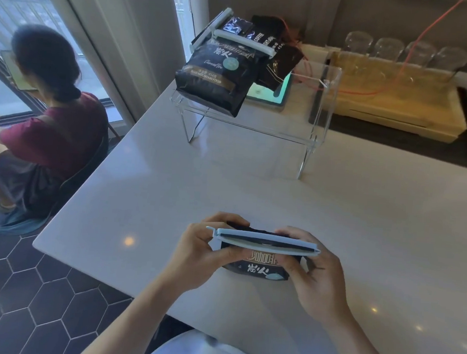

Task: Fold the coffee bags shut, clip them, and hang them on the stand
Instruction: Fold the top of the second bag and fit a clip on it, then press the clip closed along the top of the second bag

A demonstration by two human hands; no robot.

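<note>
I hold a black coffee bag (259, 270) just above the near part of the white table (171, 186). A long pale blue clip (263, 241) sits across its folded top. My left hand (196, 254) grips the bag's left end near the clip's hinge. My right hand (313, 276) grips the right end, fingers curled behind the bag. Farther back stands a clear acrylic stand (319, 105). A black coffee bag (220, 73) with a white clip (244, 40) rests on the stand's left side, with more black bags (278, 66) behind it.
A person in a dark red shirt (56, 131) sits at the left by the window. A tablet with a lit screen (271, 92) lies under the stand. A wooden tray (397, 105) with upturned glasses (387, 49) is at the back right. An orange cable (419, 37) runs across it.
</note>
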